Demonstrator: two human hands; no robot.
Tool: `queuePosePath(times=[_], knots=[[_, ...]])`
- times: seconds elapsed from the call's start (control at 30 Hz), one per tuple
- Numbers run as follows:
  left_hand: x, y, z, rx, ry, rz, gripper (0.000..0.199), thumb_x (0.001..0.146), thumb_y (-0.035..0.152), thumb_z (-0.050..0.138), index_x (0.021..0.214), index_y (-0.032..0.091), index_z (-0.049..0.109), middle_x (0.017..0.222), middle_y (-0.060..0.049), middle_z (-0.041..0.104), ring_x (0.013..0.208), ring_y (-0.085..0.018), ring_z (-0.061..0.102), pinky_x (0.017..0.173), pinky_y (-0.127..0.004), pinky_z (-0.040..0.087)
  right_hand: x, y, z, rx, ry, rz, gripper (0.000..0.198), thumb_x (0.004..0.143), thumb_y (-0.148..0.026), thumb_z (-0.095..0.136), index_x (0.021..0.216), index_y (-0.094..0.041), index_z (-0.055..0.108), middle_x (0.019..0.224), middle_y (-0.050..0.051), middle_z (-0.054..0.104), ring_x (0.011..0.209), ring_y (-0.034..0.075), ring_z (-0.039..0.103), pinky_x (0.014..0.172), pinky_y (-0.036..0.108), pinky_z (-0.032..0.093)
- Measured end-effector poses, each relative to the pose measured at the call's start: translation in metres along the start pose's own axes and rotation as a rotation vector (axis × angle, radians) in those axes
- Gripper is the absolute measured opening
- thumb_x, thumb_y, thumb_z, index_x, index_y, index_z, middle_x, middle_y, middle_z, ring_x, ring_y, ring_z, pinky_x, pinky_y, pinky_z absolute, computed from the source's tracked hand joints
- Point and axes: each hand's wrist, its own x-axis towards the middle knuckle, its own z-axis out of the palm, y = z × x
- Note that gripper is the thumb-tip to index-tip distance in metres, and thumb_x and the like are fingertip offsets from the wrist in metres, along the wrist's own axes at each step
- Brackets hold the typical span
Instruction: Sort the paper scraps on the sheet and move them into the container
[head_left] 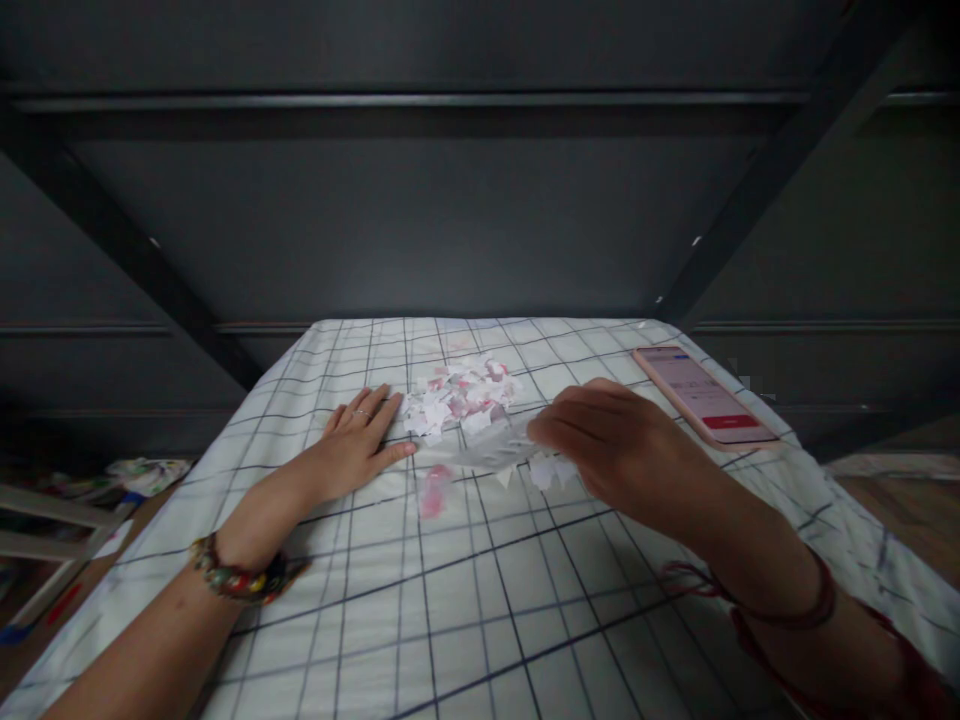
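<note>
A heap of torn white and pink paper scraps (461, 395) lies in the middle of the checked cloth. My left hand (356, 440) rests palm down beside the heap's left edge, fingers spread, with a ring on one finger. In my right hand (607, 435), closed with fingers pinched, is the edge of a thin, see-through plastic bag (491, 448). The bag stretches left in front of the heap and looks blurred. A pink blotch (433, 492) shows at its lower left; whether it is inside the bag, I cannot tell. Several white scraps (551, 470) lie below my right hand.
A phone (705, 400) with a lit screen lies at the right of the white checked tablecloth (465, 620). Behind the table stands a dark panelled wall (450, 230). At the lower left is a pale chair-like frame (56, 545) on the floor.
</note>
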Motion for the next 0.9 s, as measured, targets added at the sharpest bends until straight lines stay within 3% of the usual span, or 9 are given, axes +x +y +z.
queuePosePath(times=[0.1,0.3,0.63,0.9], knots=[[0.0,-0.001,0.001,0.0,0.012,0.004,0.084,0.083,0.072,0.016,0.144,0.014,0.021,0.15,-0.014,0.017,0.136,-0.034,0.016,0.106,-0.052,0.02,-0.004,0.01,-0.004,-0.071,-0.022,0.081,0.034,0.072,0.006,0.035,0.078,-0.016,0.061,0.067,0.002,0.062,0.062,0.015,0.051,0.06,0.028,0.037],[-0.002,0.003,-0.002,-0.02,-0.018,-0.009,0.084,0.085,0.07,0.016,0.144,0.011,0.02,0.15,-0.017,0.015,0.136,-0.035,0.013,0.105,-0.054,0.018,-0.011,0.027,-0.002,-0.244,-0.227,0.341,0.028,0.067,0.004,0.038,0.068,-0.016,0.057,0.062,0.005,0.057,0.061,0.018,0.049,0.058,0.029,0.033],[-0.002,0.008,-0.008,-0.022,-0.044,-0.024,0.082,0.086,0.068,0.017,0.144,0.011,0.019,0.151,-0.016,0.014,0.137,-0.034,0.011,0.107,-0.053,0.017,-0.009,0.024,-0.004,-0.232,-0.282,0.331,0.028,0.066,0.004,0.038,0.067,-0.017,0.057,0.06,0.004,0.056,0.059,0.016,0.048,0.057,0.028,0.03],[-0.002,0.007,-0.006,-0.037,-0.019,0.004,0.082,0.085,0.07,0.015,0.144,0.013,0.019,0.15,-0.016,0.015,0.136,-0.034,0.012,0.105,-0.057,0.019,-0.009,0.024,-0.007,-0.158,-0.353,0.402,0.029,0.07,0.006,0.037,0.068,-0.016,0.056,0.065,0.005,0.058,0.065,0.017,0.049,0.062,0.03,0.032]])
